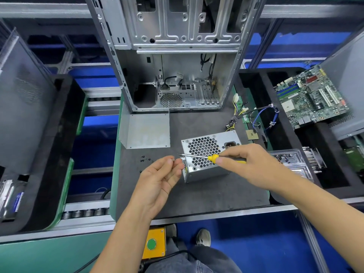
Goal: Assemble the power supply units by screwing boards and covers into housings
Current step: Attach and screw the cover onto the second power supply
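- Screwdriver tip of the yellow-handled, steel-shafted screwdriver [211, 157] points left, towards the left hand [160, 177]; shaft lies across the boxy silver power supply housing [206, 154] on the grey mat.
- Left hand's fingertips pinch a small silver screw [173, 160], just beside the housing's left end.
- Right hand [250, 164] grips the handle.

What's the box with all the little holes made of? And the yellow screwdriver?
The power supply box looks like bare sheet metal: grey, dully shiny, with punched honeycomb holes. The screwdriver has a bright, thin shaft, likely steel, and a glossy yellow handle, probably plastic.
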`<state>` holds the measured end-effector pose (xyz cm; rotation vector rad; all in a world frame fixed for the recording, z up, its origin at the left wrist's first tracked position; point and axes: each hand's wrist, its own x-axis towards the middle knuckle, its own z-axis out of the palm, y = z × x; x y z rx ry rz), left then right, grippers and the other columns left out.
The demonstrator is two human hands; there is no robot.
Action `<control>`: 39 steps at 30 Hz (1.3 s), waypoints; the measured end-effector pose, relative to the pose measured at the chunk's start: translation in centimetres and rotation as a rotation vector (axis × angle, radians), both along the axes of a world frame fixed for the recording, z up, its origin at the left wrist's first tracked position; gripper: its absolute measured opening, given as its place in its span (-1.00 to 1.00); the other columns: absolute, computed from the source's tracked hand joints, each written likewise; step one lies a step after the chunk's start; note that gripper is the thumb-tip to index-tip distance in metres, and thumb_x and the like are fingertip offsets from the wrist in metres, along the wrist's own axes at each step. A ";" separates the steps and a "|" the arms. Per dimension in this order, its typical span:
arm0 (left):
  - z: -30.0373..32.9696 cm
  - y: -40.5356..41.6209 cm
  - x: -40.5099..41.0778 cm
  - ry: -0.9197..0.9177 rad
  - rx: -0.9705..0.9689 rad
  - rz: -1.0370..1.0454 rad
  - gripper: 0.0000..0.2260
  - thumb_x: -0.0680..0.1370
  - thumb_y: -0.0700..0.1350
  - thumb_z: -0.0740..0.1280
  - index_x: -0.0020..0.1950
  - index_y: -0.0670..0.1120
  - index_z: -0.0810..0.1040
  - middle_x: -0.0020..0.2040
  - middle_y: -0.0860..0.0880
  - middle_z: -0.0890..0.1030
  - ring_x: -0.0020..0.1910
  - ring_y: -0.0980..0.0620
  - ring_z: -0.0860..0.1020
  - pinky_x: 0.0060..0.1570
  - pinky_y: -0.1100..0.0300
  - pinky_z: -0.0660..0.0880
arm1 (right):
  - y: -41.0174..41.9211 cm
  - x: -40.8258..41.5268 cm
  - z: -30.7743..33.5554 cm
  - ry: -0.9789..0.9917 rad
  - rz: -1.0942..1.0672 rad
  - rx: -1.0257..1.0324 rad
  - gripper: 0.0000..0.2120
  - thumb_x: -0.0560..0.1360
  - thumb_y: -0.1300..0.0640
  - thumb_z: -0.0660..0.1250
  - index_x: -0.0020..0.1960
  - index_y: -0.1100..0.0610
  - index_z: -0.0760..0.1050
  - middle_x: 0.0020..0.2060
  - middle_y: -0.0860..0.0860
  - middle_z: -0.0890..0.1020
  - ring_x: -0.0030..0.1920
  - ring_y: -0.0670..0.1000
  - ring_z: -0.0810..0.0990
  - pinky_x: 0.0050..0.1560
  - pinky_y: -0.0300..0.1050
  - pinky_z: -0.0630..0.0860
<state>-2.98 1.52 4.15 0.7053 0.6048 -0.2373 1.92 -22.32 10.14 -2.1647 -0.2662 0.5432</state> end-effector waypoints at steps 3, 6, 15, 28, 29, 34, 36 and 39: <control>0.0 -0.2 0.0 -0.019 0.020 0.000 -0.89 0.41 -0.25 0.42 -0.15 -0.19 0.74 -0.14 -0.18 0.71 -0.14 -0.01 0.71 -0.19 0.26 0.62 | 0.1 -0.1 -0.1 0.003 0.006 -0.025 -0.79 0.47 -0.20 0.38 -0.12 -0.10 0.68 -0.30 -0.02 0.60 -0.34 -0.15 0.41 -0.29 -0.27 0.34; 0.1 -0.3 0.0 -0.030 0.027 0.023 -0.90 0.41 -0.26 0.42 -0.17 -0.18 0.74 -0.16 -0.18 0.70 -0.16 0.00 0.70 -0.18 0.26 0.62 | 0.0 -0.2 -0.2 0.019 -0.006 -0.025 -0.83 0.46 -0.18 0.41 -0.09 -0.14 0.70 -0.32 -0.10 0.63 -0.37 -0.16 0.43 -0.34 -0.34 0.33; 0.3 -0.9 0.0 -0.038 0.088 0.027 -0.90 0.39 -0.26 0.42 -0.18 -0.18 0.74 -0.16 -0.17 0.71 -0.19 0.01 0.70 -0.21 0.29 0.61 | -0.2 -0.1 -0.1 0.071 0.030 -0.063 -0.68 0.40 -0.32 0.36 -0.04 -0.14 0.70 -0.11 -0.08 0.72 -0.07 -0.05 0.65 -0.02 -0.13 0.55; -0.4 -0.8 -0.1 -0.080 0.016 0.064 -0.90 0.40 -0.27 0.41 -0.18 -0.21 0.72 -0.16 -0.18 0.71 -0.15 -0.01 0.71 -0.16 0.25 0.62 | 0.3 -0.5 0.0 0.196 0.027 0.019 -0.75 0.49 -0.27 0.32 -0.11 -0.17 0.69 -0.36 0.10 0.45 -0.34 0.08 0.36 -0.21 -0.08 0.31; -0.5 -0.8 -0.1 -0.088 0.032 0.056 -0.90 0.41 -0.27 0.41 -0.18 -0.20 0.73 -0.16 -0.18 0.71 -0.15 -0.01 0.71 -0.16 0.25 0.62 | 0.3 -0.5 0.0 0.203 0.023 0.024 -0.75 0.50 -0.25 0.32 -0.11 -0.15 0.70 -0.38 0.07 0.38 -0.35 0.01 0.32 -0.23 -0.10 0.30; -0.9 -0.4 -0.2 -0.138 0.163 0.000 -0.90 0.42 -0.24 0.42 -0.17 -0.16 0.74 -0.17 -0.19 0.71 -0.16 -0.03 0.71 -0.14 0.26 0.62 | 0.0 -0.4 0.0 0.269 0.011 0.020 -0.70 0.50 -0.25 0.33 -0.11 -0.07 0.71 -0.47 -0.05 0.27 -0.36 0.02 0.24 -0.36 -0.19 0.19; -1.0 -0.2 -0.2 -0.152 0.205 -0.025 -0.90 0.41 -0.24 0.42 -0.16 -0.16 0.74 -0.17 -0.21 0.71 -0.16 -0.04 0.71 -0.15 0.26 0.62 | -0.1 -0.1 0.1 0.308 0.013 0.028 -0.65 0.49 -0.27 0.34 -0.11 -0.02 0.71 -0.48 -0.05 0.26 -0.35 0.06 0.19 -0.35 -0.15 0.14; -0.9 0.0 -0.2 -0.175 0.254 -0.075 -0.89 0.40 -0.23 0.43 -0.15 -0.16 0.75 -0.15 -0.23 0.71 -0.17 -0.05 0.71 -0.16 0.26 0.62 | -0.2 0.1 0.1 0.362 0.017 0.083 -0.58 0.44 -0.28 0.38 -0.13 0.08 0.71 -0.44 0.04 0.20 -0.35 0.08 0.14 -0.35 -0.16 0.09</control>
